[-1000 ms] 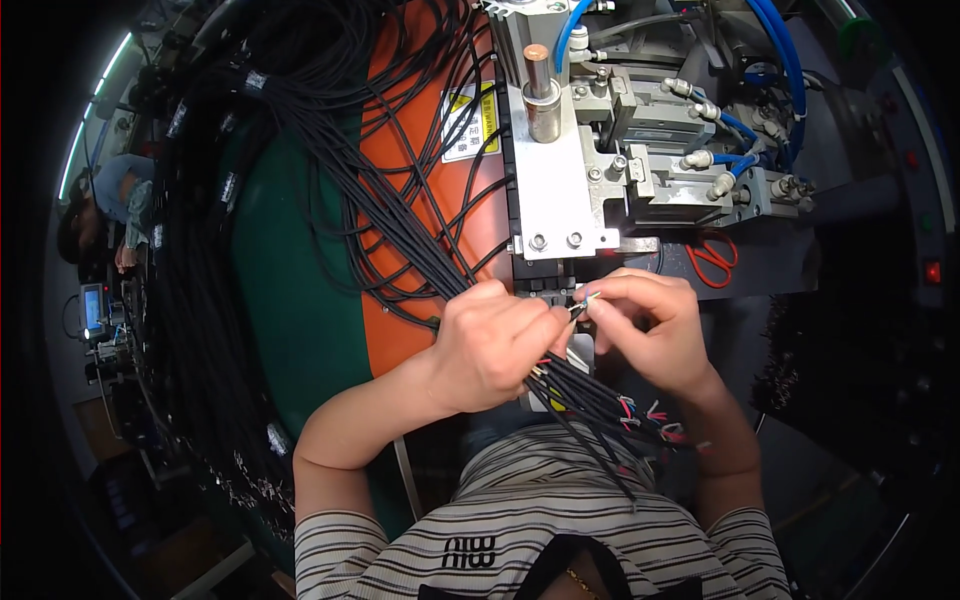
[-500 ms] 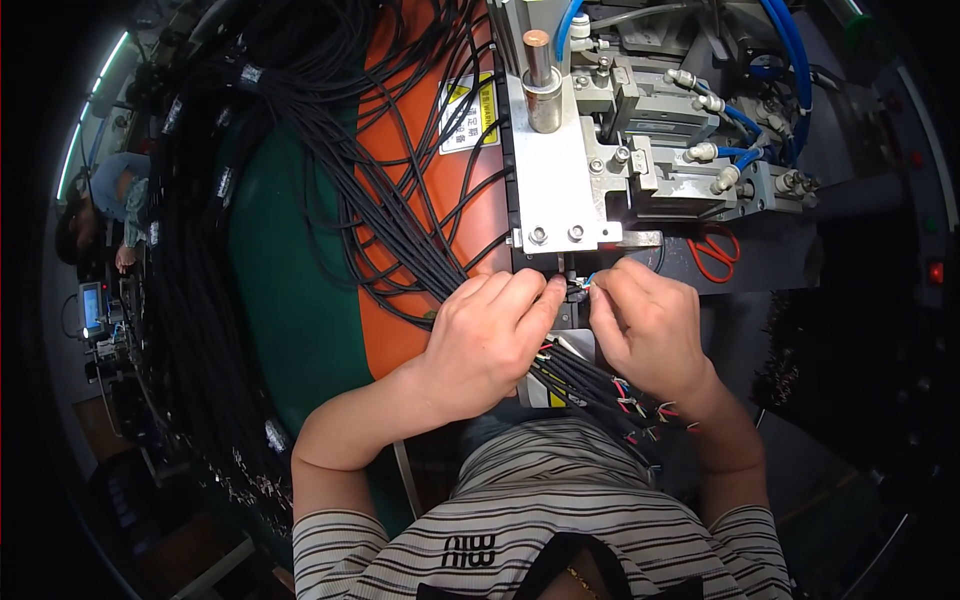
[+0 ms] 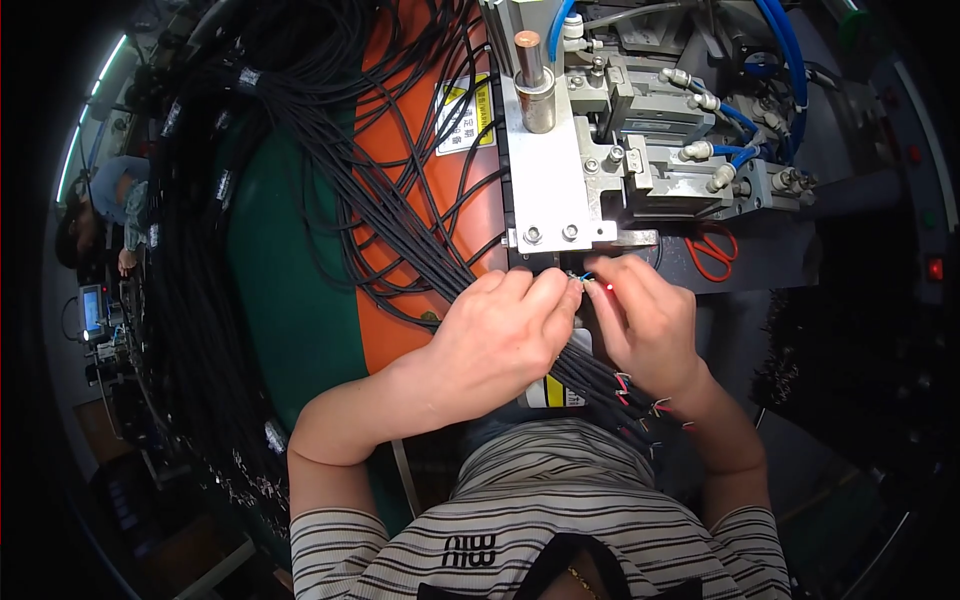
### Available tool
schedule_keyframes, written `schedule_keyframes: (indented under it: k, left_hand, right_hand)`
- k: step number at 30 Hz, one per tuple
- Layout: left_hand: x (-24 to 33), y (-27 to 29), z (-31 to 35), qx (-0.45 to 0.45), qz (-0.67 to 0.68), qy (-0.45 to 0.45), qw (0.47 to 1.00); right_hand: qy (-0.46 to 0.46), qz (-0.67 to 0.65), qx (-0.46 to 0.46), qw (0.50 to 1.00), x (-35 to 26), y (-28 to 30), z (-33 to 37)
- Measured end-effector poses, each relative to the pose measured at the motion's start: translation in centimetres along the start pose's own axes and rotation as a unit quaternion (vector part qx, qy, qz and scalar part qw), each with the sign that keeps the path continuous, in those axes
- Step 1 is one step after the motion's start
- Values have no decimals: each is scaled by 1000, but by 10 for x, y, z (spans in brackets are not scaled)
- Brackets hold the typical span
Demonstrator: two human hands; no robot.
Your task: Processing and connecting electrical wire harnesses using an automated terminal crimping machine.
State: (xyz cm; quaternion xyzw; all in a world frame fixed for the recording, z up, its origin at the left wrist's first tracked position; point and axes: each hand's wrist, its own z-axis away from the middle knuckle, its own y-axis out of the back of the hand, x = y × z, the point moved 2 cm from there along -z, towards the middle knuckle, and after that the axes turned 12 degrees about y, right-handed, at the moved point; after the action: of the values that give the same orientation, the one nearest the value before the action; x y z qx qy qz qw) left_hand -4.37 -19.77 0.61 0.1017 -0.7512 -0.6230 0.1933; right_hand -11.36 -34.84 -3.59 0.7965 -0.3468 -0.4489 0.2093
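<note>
The left hand (image 3: pixel 510 320) and the right hand (image 3: pixel 652 315) meet just below the near edge of a machine, and a cable end (image 3: pixel 584 279) with thin coloured wires shows between their fingertips, a blue one among them. The left hand's fingers are curled, with thumb and forefinger gripping the cable end; most of its jacket is hidden beneath them. The right hand's thumb and forefinger are bent with their tips at the wires, though whether they are pinched tight I cannot tell. Taking the cable end as the clock's centre, a bundle of black cables (image 3: pixel 600 385) comes out from under the left hand toward five o'clock, its split tips showing red and white strands near the right wrist. Close by between eleven and twelve stands the bright metal plate (image 3: pixel 550 190), carrying an upright metal post (image 3: pixel 533 90) with a copper-coloured top. Pneumatic cylinders (image 3: pixel 665 125) sit at one o'clock, with blue hoses (image 3: pixel 797 75) beyond them. Red-handled scissors (image 3: pixel 711 253) lie nearly at three. At ten, more black cables (image 3: pixel 400 215) fan over an orange surface (image 3: pixel 392 342), and a warning label (image 3: pixel 467 115) lies at eleven. A green surface (image 3: pixel 285 290) spreads at nine; farther out, between nine and ten, another person (image 3: pixel 108 195) is visible.
</note>
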Motion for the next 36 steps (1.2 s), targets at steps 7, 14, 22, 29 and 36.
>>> schedule_keyframes:
  k: [7,14,22,29,36]
  left_hand:
    - [-2,2,0,-13,11,25,1000]
    - [-26,-6,29,86,159,115,977]
    - [-37,-5,38,111,135,-41,984]
    - [-16,5,32,126,151,17,980]
    - [-11,-1,25,166,225,79,957]
  right_hand:
    - [-88,-123,-43,988,11,4,-8]
    - [-205,-254,-33,945,19,-2,2]
    - [-192,-300,-22,934,9,14,9]
    - [-91,-437,-17,895,-14,8,3]
    - [-167,-462,61,869,-17,-1,6]
